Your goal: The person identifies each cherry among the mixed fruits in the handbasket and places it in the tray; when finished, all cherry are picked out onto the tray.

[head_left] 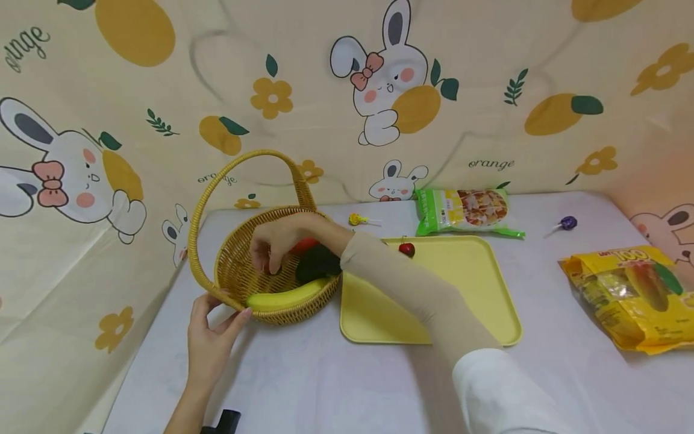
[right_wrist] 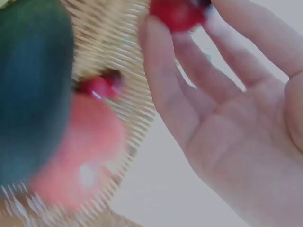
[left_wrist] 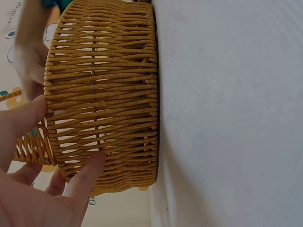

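Observation:
A wicker basket point(head_left: 230, 259) with a tall hoop handle stands on the left of the table. My left hand point(head_left: 211, 337) grips its near rim by the handle's foot, thumb and fingers spread over the weave point(left_wrist: 104, 85). Over the basket's inside, my right hand point(head_left: 279, 238) pinches a dark red cherry point(right_wrist: 177, 14) at its fingertips. Inside lie a banana point(head_left: 287, 298), a dark green fruit point(right_wrist: 33, 94) that looks like an avocado, a pinkish-red round fruit point(right_wrist: 80, 151) and another cherry point(right_wrist: 99, 87), blurred in the right wrist view.
Right of the basket lies a yellow tray point(head_left: 461, 289), partly under my right forearm, with a cherry point(head_left: 406, 249) near its far edge. Behind are a yellow lollipop point(head_left: 355, 219) and a green-white food packet point(head_left: 466, 211). A purple lollipop point(head_left: 568, 223) and yellow bag point(head_left: 634, 295) lie right.

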`<act>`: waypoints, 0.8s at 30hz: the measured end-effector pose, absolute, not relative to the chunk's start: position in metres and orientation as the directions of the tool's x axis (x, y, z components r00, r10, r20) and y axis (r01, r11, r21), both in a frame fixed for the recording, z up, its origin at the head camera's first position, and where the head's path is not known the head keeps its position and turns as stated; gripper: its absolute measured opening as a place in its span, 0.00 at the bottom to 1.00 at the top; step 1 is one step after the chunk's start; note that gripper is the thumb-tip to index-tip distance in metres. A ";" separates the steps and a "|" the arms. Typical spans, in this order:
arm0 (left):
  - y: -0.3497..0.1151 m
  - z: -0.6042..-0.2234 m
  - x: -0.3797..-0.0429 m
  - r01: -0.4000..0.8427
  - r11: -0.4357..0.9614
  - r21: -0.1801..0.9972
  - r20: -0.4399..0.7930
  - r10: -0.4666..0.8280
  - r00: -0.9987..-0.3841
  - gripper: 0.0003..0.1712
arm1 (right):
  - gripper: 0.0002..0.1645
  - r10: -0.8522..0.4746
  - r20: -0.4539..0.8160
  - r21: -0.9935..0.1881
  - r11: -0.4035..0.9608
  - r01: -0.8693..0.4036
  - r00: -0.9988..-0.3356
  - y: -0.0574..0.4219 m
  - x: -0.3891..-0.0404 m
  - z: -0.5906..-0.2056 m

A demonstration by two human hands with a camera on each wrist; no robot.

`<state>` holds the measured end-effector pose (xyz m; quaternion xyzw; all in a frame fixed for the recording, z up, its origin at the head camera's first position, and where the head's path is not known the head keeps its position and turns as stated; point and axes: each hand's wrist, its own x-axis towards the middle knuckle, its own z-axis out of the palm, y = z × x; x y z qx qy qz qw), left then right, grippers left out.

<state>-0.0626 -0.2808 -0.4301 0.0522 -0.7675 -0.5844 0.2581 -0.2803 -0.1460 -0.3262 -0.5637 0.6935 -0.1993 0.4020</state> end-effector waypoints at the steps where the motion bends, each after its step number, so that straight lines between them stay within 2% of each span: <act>1: -0.281 -0.430 -0.063 0.222 0.310 0.924 0.335 -0.381 -0.862 0.27 | 0.12 -0.964 -0.261 -0.731 0.237 -0.640 -0.060 -0.134 -0.282 -0.319; 4: -0.280 -0.430 -0.063 0.215 0.312 0.926 0.330 -0.386 -0.862 0.27 | 0.14 -0.987 -0.076 -0.691 0.154 -0.706 -0.142 -0.087 -0.285 -0.304; 8: -0.279 -0.430 -0.063 0.208 0.307 0.929 0.324 -0.397 -0.859 0.27 | 0.17 -0.946 0.057 -0.654 0.207 -0.728 -0.320 -0.007 -0.289 -0.313; 12: -0.278 -0.429 -0.064 0.216 0.302 0.929 0.328 -0.394 -0.858 0.27 | 0.19 -0.856 0.067 -0.667 0.344 -0.661 -0.512 0.071 -0.295 -0.342; 15: -0.277 -0.428 -0.064 0.219 0.306 0.927 0.333 -0.396 -0.856 0.27 | 0.20 -0.789 0.041 -0.660 0.439 -0.610 -0.613 0.115 -0.297 -0.362; 18: -0.277 -0.428 -0.063 0.210 0.314 0.926 0.332 -0.410 -0.850 0.26 | 0.22 -0.750 0.021 -0.654 0.490 -0.577 -0.661 0.141 -0.299 -0.379; 24: -0.276 -0.428 -0.062 0.191 0.328 0.925 0.322 -0.412 -0.852 0.27 | 0.21 -0.728 0.025 -0.629 0.521 -0.577 -0.685 0.157 -0.298 -0.398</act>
